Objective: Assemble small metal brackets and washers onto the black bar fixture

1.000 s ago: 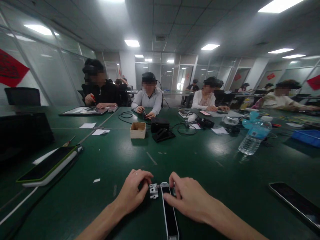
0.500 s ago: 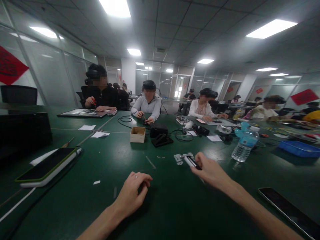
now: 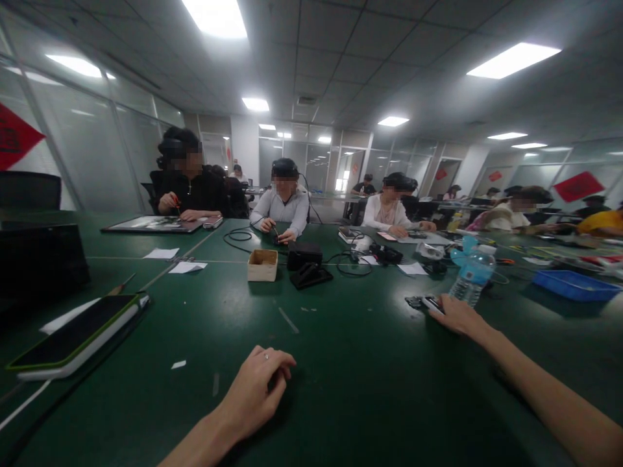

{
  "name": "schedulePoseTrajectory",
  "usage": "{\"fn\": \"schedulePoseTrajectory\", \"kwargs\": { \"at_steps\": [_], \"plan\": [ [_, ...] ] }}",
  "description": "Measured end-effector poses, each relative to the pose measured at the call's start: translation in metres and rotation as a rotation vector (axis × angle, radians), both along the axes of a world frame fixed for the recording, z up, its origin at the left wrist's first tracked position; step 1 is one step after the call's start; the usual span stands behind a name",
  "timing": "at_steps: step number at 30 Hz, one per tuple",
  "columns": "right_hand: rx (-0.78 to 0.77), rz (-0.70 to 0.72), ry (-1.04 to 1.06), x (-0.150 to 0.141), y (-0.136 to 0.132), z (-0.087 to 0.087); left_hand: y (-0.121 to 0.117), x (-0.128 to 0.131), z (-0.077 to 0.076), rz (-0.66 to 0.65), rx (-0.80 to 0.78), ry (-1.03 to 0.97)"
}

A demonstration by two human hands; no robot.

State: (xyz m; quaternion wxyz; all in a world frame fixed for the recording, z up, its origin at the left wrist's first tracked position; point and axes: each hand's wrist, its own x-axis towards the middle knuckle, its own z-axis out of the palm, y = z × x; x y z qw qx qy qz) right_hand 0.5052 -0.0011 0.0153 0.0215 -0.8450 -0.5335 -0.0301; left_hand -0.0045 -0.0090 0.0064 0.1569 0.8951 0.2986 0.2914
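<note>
My right hand (image 3: pixel 460 316) is out at the right of the table, beside the water bottle (image 3: pixel 472 279). Its fingers are closed on a silver-and-black metal hinge (image 3: pixel 432 303), whose flat plate end points left, low over or on the tabletop. Part of the hinge is hidden under the fingers. Near the front middle, my left hand (image 3: pixel 257 389) rests on the green table (image 3: pixel 341 376). Its fingers are loosely bent, the thumb stands apart from them, and nothing is in it.
A small cardboard box (image 3: pixel 263 266) and a black stand (image 3: pixel 311 275) stand ahead. To the left lies a green-edged phone-like device (image 3: pixel 78 331); at the far right, a blue tray (image 3: pixel 574 285). Several people sit across the table, one in a grey top (image 3: pixel 287 211) handling something small.
My right hand has moved right and slightly away with the hinge, to beside the bottle. My left hand has hardly moved. The view has shifted slightly right.
</note>
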Motion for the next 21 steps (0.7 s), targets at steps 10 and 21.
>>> {"fn": "schedulePoseTrajectory", "kwargs": {
  "at_steps": [10, 21],
  "plan": [
    [0.008, 0.226, -0.119, 0.0, 0.03, -0.01, -0.001, 0.0, 0.002, -0.009, 0.004, 0.039],
    [0.193, 0.224, -0.248, 0.017, 0.039, -0.04, 0.0, 0.002, 0.003, -0.058, -0.021, 0.076]
  ]
}}
